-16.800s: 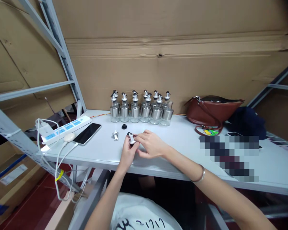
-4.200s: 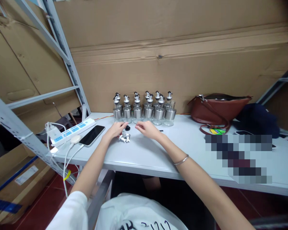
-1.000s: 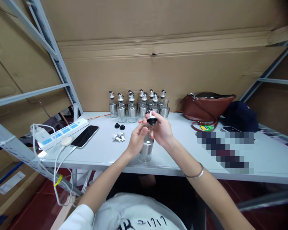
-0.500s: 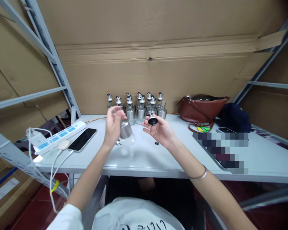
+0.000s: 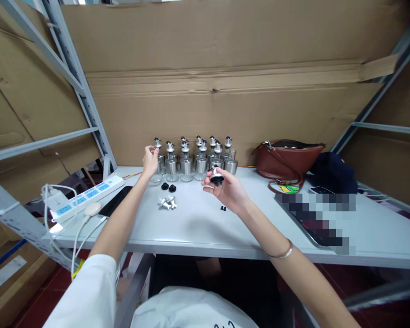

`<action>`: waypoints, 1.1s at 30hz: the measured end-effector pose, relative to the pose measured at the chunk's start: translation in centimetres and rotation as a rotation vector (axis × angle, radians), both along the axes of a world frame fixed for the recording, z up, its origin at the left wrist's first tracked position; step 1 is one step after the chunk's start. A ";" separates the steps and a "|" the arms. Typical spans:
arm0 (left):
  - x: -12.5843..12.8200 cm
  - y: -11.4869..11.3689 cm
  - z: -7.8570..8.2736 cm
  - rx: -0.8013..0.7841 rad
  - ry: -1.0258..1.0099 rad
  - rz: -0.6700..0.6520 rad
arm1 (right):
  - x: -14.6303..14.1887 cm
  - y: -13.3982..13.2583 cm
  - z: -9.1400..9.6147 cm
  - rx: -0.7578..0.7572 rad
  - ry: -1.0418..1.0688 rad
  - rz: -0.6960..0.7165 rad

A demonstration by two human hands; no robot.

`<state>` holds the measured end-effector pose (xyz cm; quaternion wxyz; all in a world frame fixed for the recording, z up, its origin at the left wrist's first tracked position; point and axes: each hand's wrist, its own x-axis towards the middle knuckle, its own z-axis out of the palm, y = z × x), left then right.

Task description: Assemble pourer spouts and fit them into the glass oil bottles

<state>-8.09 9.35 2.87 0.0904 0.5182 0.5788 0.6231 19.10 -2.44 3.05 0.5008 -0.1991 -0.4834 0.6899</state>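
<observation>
My left hand point(image 5: 151, 160) is closed around the upper part of a glass bottle point(image 5: 156, 179) at the left end of the bottle group; the bottle's base is down on the table, its top hidden by my fingers. Beside it stand several glass-and-steel bottles point(image 5: 186, 167) fitted with pourer spouts. My right hand point(image 5: 229, 189) holds a pourer spout point(image 5: 217, 176), black ribbed stopper towards me, above the table. Two black stoppers point(image 5: 168, 187) lie in front of the bottles, with several silver spout pieces point(image 5: 168, 203) nearer me. Tiny black parts point(image 5: 223, 208) rest below my right hand.
A white power strip point(image 5: 89, 198) with cables and a black phone point(image 5: 115, 201) lie at the left. To the right are a brown leather bag point(image 5: 289, 159), a dark cap point(image 5: 335, 173) and a blurred-out device point(image 5: 310, 223). Cardboard point(image 5: 225, 114) backs the table point(image 5: 191, 234).
My left hand has carried the bottle from above the table back and left, setting it beside the others. The silver pieces and black stoppers are now uncovered. My right hand keeps the pourer spout.
</observation>
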 end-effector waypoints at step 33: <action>9.0 -9.0 -6.3 0.131 0.962 -0.317 | -0.1 5.8 -4.7 0.882 -0.748 -0.185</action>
